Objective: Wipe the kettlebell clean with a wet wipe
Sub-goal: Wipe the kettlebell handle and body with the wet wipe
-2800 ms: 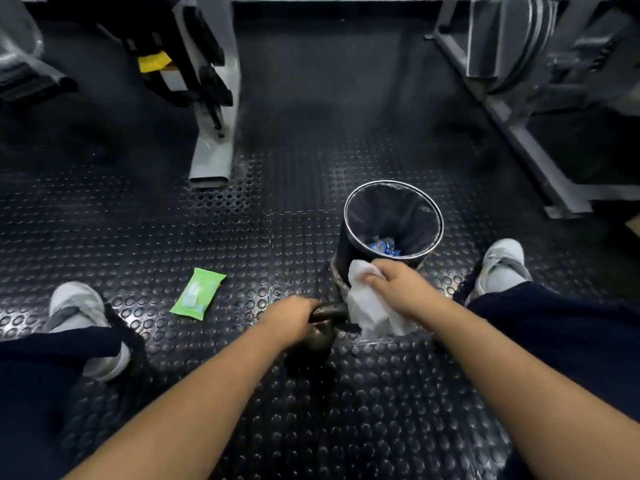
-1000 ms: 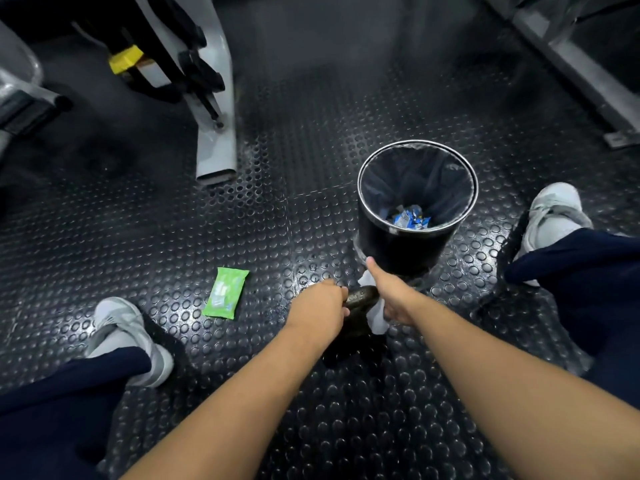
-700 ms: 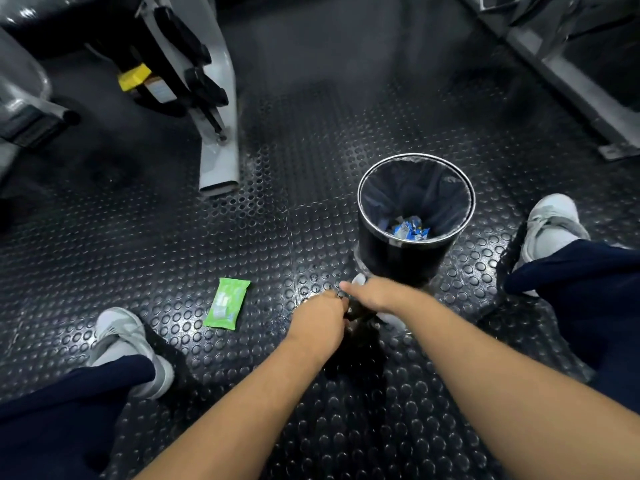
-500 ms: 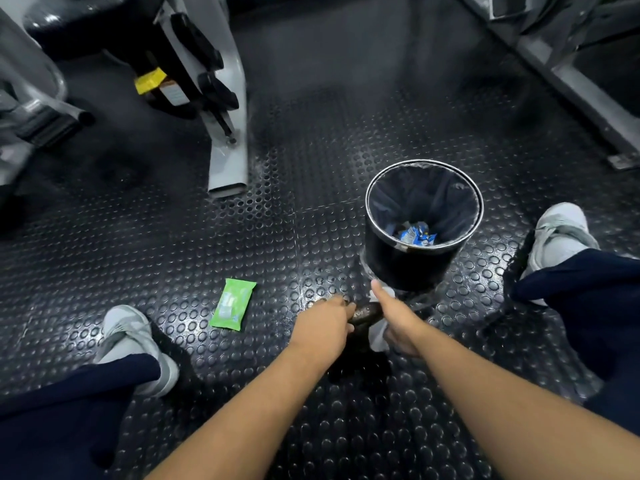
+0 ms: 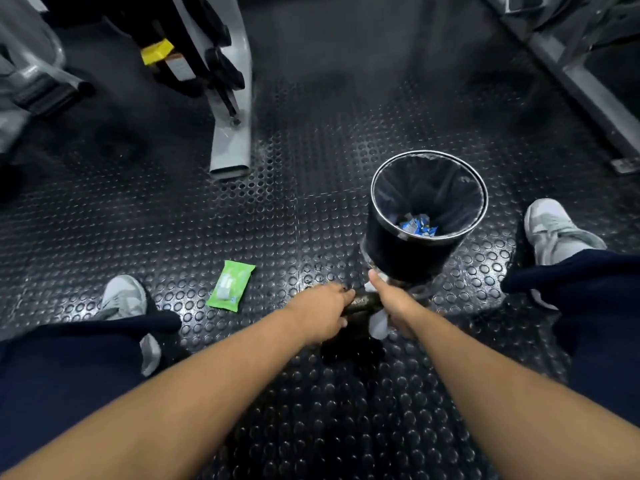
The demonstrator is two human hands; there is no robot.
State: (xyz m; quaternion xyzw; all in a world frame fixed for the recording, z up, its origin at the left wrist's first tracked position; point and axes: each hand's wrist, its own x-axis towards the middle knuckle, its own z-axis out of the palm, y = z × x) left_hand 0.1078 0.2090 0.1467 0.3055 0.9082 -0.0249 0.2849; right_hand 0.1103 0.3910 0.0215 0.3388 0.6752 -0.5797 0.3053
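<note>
On the studded black floor, between the person's feet, a kettlebell sits just in front of a bin.
A grey machine foot stands well back on the left; the lined black bin holds blue wrappers. A green wipe pack lies left of the kettlebell. The left hand curls round one end of its handle; the right hand, thumb stretched forward, clasps a white wet wipe against the other end.

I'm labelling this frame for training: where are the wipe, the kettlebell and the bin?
wipe [image 5: 377,326], head view, on its white fold hanging beside the handle.
kettlebell [image 5: 363,299], head view, on the bare middle of its handle.
bin [image 5: 405,258], head view, on its black outer wall.
</note>
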